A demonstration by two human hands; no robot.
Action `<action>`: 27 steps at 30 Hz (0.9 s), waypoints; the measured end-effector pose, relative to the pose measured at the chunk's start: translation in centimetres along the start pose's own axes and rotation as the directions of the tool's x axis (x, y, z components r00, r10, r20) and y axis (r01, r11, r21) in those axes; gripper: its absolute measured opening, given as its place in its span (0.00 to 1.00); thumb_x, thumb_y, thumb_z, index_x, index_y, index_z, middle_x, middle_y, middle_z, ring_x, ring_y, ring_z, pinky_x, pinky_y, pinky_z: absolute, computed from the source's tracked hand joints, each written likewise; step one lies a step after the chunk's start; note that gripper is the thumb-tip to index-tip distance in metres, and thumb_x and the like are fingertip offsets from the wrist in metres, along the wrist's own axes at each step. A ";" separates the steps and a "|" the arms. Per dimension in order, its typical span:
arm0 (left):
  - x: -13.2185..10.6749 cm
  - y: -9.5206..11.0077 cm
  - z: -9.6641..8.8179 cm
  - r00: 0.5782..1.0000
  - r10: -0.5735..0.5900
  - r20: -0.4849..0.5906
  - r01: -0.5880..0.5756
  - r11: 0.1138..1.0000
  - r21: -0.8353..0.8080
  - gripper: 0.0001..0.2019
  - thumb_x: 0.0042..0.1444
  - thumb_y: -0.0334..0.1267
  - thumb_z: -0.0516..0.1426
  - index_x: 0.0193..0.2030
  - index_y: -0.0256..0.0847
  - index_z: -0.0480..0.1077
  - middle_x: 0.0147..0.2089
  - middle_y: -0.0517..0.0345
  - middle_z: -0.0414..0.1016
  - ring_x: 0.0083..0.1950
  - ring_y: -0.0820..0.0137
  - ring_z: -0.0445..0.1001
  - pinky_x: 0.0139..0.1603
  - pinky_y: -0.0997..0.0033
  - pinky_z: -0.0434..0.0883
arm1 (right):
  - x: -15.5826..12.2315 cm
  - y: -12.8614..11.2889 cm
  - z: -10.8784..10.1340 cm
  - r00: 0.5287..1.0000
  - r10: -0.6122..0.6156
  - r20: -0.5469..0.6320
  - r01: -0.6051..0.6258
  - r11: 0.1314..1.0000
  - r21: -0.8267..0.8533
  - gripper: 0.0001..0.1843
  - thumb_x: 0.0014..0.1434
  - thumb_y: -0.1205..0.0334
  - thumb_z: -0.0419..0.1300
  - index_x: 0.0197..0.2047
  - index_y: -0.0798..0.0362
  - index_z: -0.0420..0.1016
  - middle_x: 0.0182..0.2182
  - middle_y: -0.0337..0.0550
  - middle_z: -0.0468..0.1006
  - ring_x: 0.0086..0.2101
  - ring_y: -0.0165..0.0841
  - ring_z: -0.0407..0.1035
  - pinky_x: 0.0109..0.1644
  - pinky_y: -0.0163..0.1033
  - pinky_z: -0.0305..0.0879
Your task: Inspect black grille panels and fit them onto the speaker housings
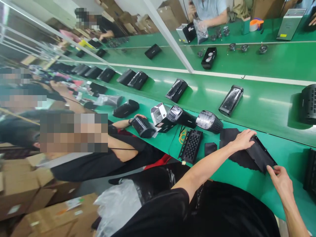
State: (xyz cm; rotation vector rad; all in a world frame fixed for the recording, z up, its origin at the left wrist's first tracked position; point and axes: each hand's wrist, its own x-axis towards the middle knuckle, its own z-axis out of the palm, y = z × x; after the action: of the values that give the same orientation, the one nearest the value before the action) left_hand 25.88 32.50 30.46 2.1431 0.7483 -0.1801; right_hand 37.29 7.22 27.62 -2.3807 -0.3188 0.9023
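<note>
A flat black grille panel wrapped in black cloth point(260, 154) lies on the green bench in front of me. My left hand point(243, 138) presses on its far end with curled fingers. My right hand point(281, 179) pinches the panel's near corner. More black cloth point(237, 158) spreads under the panel. A bare perforated black grille point(191, 144) lies to the left, next to a small black cloth piece point(209, 148).
Black speaker bodies point(209, 121) stand along the green conveyor belt point(266, 105), one point(230, 98) out on the belt. A person sits to my left holding a speaker point(143, 126). Another person works across the belt. Cardboard boxes point(37, 197) stand at lower left.
</note>
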 end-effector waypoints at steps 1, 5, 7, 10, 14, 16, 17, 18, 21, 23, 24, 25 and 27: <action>0.1 -0.2 0.3 0.999 -0.047 -0.017 0.047 0.999 0.020 0.23 0.66 0.38 0.57 0.68 0.42 0.67 0.67 0.46 0.71 0.69 0.55 0.69 0.69 0.52 0.69 | 0.2 0.2 -0.1 0.999 0.017 -0.032 -0.018 0.999 -0.029 0.37 0.44 0.24 0.62 0.43 0.49 0.73 0.36 0.53 0.80 0.38 0.54 0.74 0.55 0.68 0.67; 0.3 -0.8 1.3 0.991 -0.133 -0.024 0.133 0.991 0.000 0.20 0.66 0.42 0.59 0.64 0.44 0.70 0.62 0.50 0.75 0.65 0.58 0.73 0.69 0.55 0.69 | 1.0 0.2 -0.2 0.996 0.020 -0.082 -0.022 1.000 -0.018 0.40 0.45 0.27 0.60 0.50 0.50 0.75 0.40 0.53 0.78 0.47 0.57 0.71 0.60 0.66 0.63; 0.4 -0.9 1.3 0.989 -0.148 -0.031 0.147 0.989 -0.022 0.15 0.66 0.41 0.59 0.58 0.44 0.74 0.57 0.52 0.77 0.62 0.59 0.74 0.66 0.57 0.70 | 1.4 -0.3 -0.1 0.997 0.002 -0.079 -0.001 1.000 0.019 0.36 0.43 0.28 0.60 0.44 0.49 0.78 0.39 0.53 0.76 0.48 0.57 0.70 0.61 0.64 0.62; 0.3 -1.0 0.8 0.981 -0.183 -0.058 0.179 0.981 -0.072 0.10 0.66 0.42 0.59 0.49 0.43 0.78 0.49 0.55 0.80 0.54 0.62 0.78 0.58 0.62 0.73 | 1.7 -1.4 -0.6 0.998 -0.006 -0.056 0.013 0.992 0.125 0.33 0.40 0.28 0.63 0.37 0.49 0.77 0.37 0.51 0.75 0.44 0.54 0.71 0.59 0.62 0.63; -1.5 -1.1 -0.7 0.982 -0.182 -0.042 0.155 0.922 -0.355 0.14 0.62 0.50 0.63 0.39 0.41 0.76 0.37 0.61 0.78 0.40 0.70 0.76 0.43 0.69 0.73 | 1.1 -3.0 -2.0 0.999 0.001 0.053 -0.020 0.927 0.374 0.40 0.38 0.25 0.69 0.42 0.48 0.73 0.31 0.42 0.76 0.31 0.42 0.71 0.39 0.50 0.70; -2.9 -1.0 -1.2 0.986 -0.160 0.044 0.151 0.756 -0.637 0.18 0.57 0.54 0.66 0.39 0.40 0.72 0.32 0.64 0.74 0.33 0.73 0.73 0.35 0.72 0.71 | 0.6 -3.7 -2.6 0.997 0.005 0.078 -0.041 0.880 0.474 0.42 0.37 0.24 0.72 0.44 0.48 0.70 0.27 0.38 0.74 0.26 0.37 0.69 0.30 0.43 0.66; -3.6 -0.9 -1.4 0.986 -0.142 0.082 0.156 0.647 -0.746 0.20 0.54 0.54 0.68 0.40 0.41 0.71 0.30 0.66 0.71 0.30 0.74 0.71 0.32 0.73 0.70 | 0.4 -4.0 -2.8 0.996 0.005 0.084 -0.047 0.862 0.505 0.42 0.37 0.25 0.73 0.44 0.48 0.70 0.26 0.37 0.73 0.25 0.36 0.67 0.28 0.40 0.63; -4.3 -0.7 -1.5 0.986 -0.128 0.103 0.158 0.555 -0.816 0.22 0.51 0.54 0.70 0.41 0.41 0.69 0.29 0.68 0.70 0.28 0.76 0.69 0.29 0.75 0.68 | 0.1 -4.4 -2.9 0.996 0.004 0.088 -0.050 0.849 0.526 0.42 0.38 0.27 0.75 0.45 0.48 0.71 0.25 0.36 0.72 0.24 0.34 0.66 0.26 0.39 0.61; -6.0 -0.2 -1.5 0.989 -0.132 0.067 0.118 0.428 -0.896 0.28 0.44 0.52 0.74 0.41 0.41 0.67 0.28 0.70 0.68 0.23 0.78 0.66 0.24 0.77 0.65 | -0.7 -5.1 -3.3 0.995 -0.014 0.099 -0.046 0.812 0.582 0.41 0.38 0.31 0.78 0.46 0.49 0.74 0.23 0.34 0.69 0.23 0.33 0.65 0.25 0.39 0.62; -6.8 0.2 -1.5 0.988 -0.154 0.029 0.089 0.402 -0.911 0.28 0.43 0.53 0.74 0.41 0.40 0.66 0.28 0.69 0.69 0.22 0.79 0.66 0.22 0.77 0.63 | -1.1 -5.4 -3.4 0.994 -0.036 0.108 -0.039 0.783 0.621 0.39 0.38 0.35 0.80 0.45 0.49 0.76 0.23 0.34 0.69 0.24 0.34 0.66 0.26 0.39 0.64; -7.1 0.3 -1.5 0.986 -0.164 0.015 0.080 0.394 -0.916 0.28 0.44 0.53 0.74 0.40 0.40 0.66 0.27 0.69 0.69 0.22 0.78 0.65 0.22 0.77 0.62 | -1.4 -5.5 -3.5 0.993 -0.044 0.110 -0.036 0.771 0.636 0.37 0.38 0.36 0.81 0.44 0.49 0.77 0.23 0.34 0.69 0.24 0.34 0.67 0.27 0.39 0.65; -7.4 0.4 -1.5 0.985 -0.173 0.005 0.073 0.389 -0.918 0.28 0.44 0.53 0.74 0.40 0.40 0.66 0.27 0.69 0.68 0.21 0.78 0.65 0.22 0.77 0.61 | -1.5 -5.6 -3.6 0.992 -0.052 0.113 -0.034 0.763 0.645 0.36 0.38 0.37 0.82 0.43 0.49 0.77 0.23 0.34 0.70 0.25 0.34 0.67 0.27 0.39 0.66; -7.8 0.7 -1.6 0.981 -0.192 -0.016 0.061 0.389 -0.919 0.27 0.45 0.54 0.73 0.40 0.40 0.66 0.25 0.69 0.68 0.21 0.78 0.64 0.21 0.77 0.60 | -1.9 -5.8 -3.7 0.991 -0.061 0.117 -0.030 0.759 0.650 0.34 0.39 0.39 0.82 0.42 0.49 0.77 0.24 0.35 0.71 0.26 0.35 0.69 0.29 0.39 0.67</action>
State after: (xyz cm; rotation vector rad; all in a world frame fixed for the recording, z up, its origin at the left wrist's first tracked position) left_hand 19.73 29.89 34.82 0.9948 0.8115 0.2646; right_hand 38.27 9.58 34.29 -1.6690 -0.0475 0.9687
